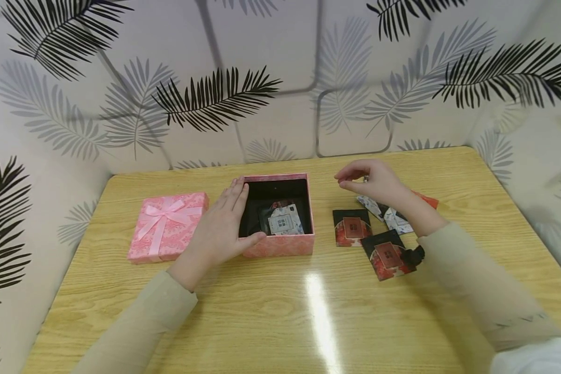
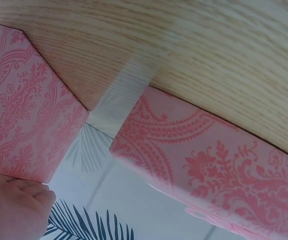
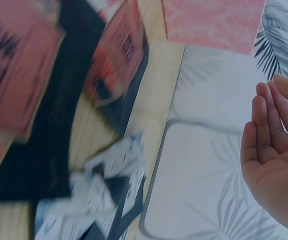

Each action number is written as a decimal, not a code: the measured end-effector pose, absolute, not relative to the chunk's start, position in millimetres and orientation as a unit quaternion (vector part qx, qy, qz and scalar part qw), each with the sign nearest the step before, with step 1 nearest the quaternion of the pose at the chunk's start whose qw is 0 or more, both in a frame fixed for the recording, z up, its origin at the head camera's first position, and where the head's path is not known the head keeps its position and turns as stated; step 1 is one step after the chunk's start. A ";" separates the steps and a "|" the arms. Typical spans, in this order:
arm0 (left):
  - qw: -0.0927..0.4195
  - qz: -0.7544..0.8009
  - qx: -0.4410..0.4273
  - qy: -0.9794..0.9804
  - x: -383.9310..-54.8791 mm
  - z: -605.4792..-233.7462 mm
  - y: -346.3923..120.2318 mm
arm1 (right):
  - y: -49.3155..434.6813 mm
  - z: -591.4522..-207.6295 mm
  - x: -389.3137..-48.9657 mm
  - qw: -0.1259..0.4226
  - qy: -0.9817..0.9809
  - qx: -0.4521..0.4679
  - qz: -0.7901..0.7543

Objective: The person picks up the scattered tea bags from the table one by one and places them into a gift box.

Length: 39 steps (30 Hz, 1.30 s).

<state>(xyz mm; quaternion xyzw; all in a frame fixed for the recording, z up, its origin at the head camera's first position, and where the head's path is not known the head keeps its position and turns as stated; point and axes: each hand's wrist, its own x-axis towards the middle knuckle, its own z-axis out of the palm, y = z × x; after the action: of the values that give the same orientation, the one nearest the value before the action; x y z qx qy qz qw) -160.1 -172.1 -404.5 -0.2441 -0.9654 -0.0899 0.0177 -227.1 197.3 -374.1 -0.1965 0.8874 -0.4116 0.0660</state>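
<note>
A pink patterned box (image 1: 280,246) stands uncovered on the table, its inside black. At its bottom lie a few flat packets, a white-and-blue one (image 1: 285,221) on top. My left hand (image 1: 222,221) rests along the box's left rim, fingers straight and thumb at the front corner. In the left wrist view the left hand (image 2: 16,207) touches the box's pink side (image 2: 28,110). Above the packets on the right, my right hand (image 1: 374,182) hovers with fingers slightly bent and thumb near them. Nothing shows between the fingers of the right hand (image 3: 274,145) in the right wrist view.
A pink lid (image 1: 168,226) with a ribbon bow lies left of the box. Right of the box are two black-and-red packets (image 1: 352,227) (image 1: 388,254), with white-and-blue packets (image 1: 397,221) and a red-edged one (image 1: 427,199) behind them. A leaf-patterned curtain (image 1: 280,119) borders the table.
</note>
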 end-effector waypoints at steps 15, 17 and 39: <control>0.015 -0.081 -0.246 -0.966 -160.1 -404.2 -173.6 | 262.4 -385.8 -220.2 0.029 0.907 -0.146 -0.395; 0.014 -0.082 -0.246 -0.966 -159.9 -403.6 -173.4 | 270.6 -387.1 -218.6 0.025 0.911 -0.135 -0.388; 0.005 -0.068 -0.248 -0.966 -159.2 -396.5 -170.8 | 340.7 -417.2 -219.5 0.029 0.924 -0.061 -0.375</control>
<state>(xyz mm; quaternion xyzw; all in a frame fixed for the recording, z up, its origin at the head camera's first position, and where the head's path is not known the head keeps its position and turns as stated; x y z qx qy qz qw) -159.2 -170.8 -396.5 -0.2485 -0.9662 -0.0684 0.0046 -219.5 340.7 -417.2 -0.0614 0.9244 -0.3753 0.0294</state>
